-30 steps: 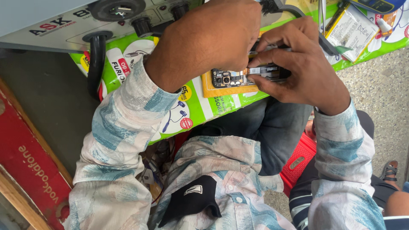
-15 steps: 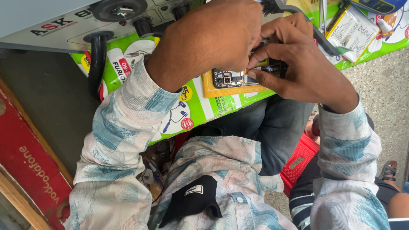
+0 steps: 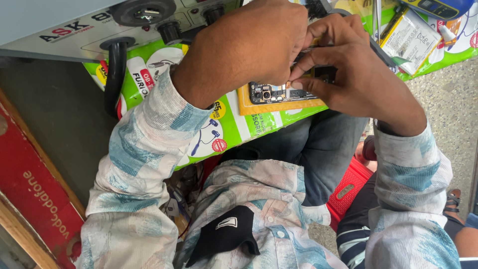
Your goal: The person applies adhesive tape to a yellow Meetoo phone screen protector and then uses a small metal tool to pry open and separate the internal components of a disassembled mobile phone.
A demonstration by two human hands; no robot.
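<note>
The left hand (image 3: 249, 47) covers most of the opened phone (image 3: 276, 93), which lies on an orange mat (image 3: 279, 107); its grip cannot be told. The right hand (image 3: 356, 74) pinches something tiny, hidden, above the phone's exposed board.

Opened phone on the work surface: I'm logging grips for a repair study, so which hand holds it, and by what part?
Both hands work over the opened phone. The right hand pinches its upper edge; the left hand hides its own contact.
</note>
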